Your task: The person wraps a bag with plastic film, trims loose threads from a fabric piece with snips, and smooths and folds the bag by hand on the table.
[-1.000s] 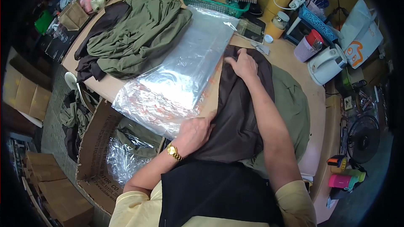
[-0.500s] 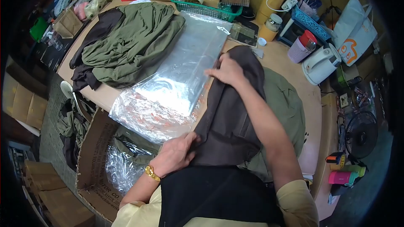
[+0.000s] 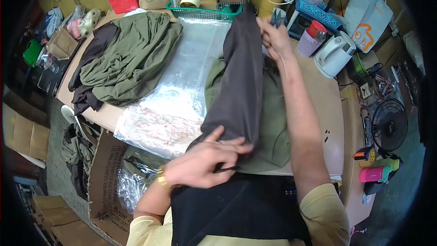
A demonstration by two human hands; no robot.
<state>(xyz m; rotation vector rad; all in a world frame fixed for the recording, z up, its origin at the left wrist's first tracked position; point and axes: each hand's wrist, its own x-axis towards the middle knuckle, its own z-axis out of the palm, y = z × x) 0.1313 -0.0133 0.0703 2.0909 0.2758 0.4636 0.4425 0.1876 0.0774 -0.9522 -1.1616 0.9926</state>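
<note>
My right hand (image 3: 276, 38) is closed at the upper right edge of a dark brown garment (image 3: 239, 77), which stretches long and folded toward me. A dark, two-pronged tool (image 3: 276, 17) shows just above that hand; whether the hand holds it, I cannot tell. My left hand (image 3: 205, 161), with a gold watch on the wrist, lies across the garment's near end, fingers spread. A thin black piece under its palm is too unclear to name. Green cloth (image 3: 273, 127) lies beneath the brown garment. Clear plastic bags (image 3: 168, 105) are to its left.
A green and brown garment pile (image 3: 132, 59) lies at the table's left. Below stands an open cardboard box (image 3: 107, 177) with plastic-wrapped cloth. A green basket (image 3: 205, 13) is at the back; a white kettle (image 3: 334, 54) and purple cup (image 3: 311, 43) stand at right.
My right hand has moved up and right, drawing the brown garment out long over the green cloth. My left hand has moved right onto its near end, fingers spreading. The view has shifted slightly.
</note>
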